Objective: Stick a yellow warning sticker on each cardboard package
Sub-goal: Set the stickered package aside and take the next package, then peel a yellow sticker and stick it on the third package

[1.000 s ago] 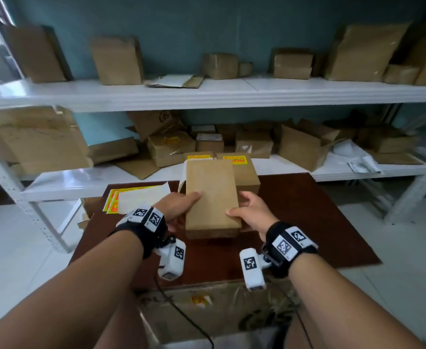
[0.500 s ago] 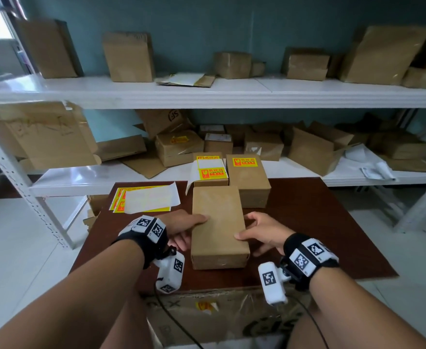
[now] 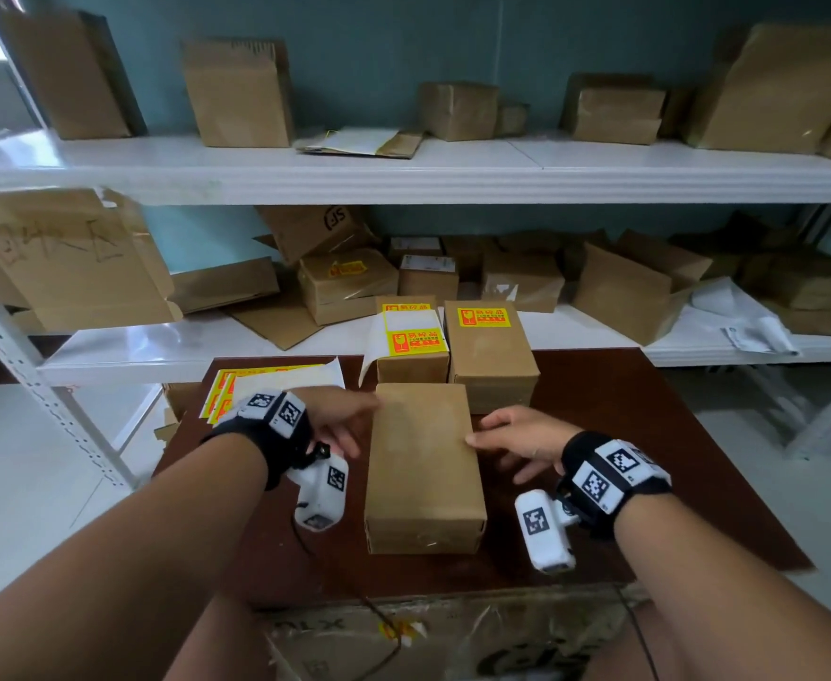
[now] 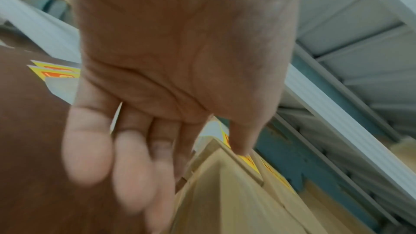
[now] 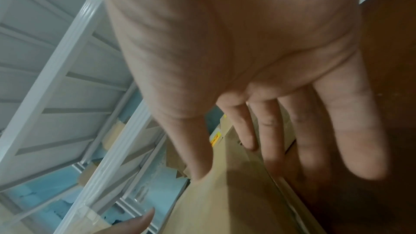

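A plain cardboard package (image 3: 423, 464) with no sticker lies flat on the brown table (image 3: 649, 435). My left hand (image 3: 354, 425) is by its left edge, fingers relaxed and apart, thumb near the far left corner. My right hand (image 3: 502, 447) is at its right edge, fingers straight, thumb tip touching the top. Neither hand holds anything. Behind stand two packages: the right one (image 3: 489, 366) bears a yellow sticker (image 3: 483, 317), while a white backing sheet with one yellow sticker (image 3: 416, 342) lies on the left one (image 3: 411, 371). More sticker sheets (image 3: 266, 385) lie at the table's left.
A white shelf rack (image 3: 403, 174) behind the table carries many cardboard boxes on two levels. One shelf box (image 3: 349, 282) also has a yellow sticker. A taped carton (image 3: 453, 641) sits below the table's front edge. White floor lies on both sides.
The plain package came down from mid-air onto the table. Both hands have let go of it and drawn slightly away from its sides.
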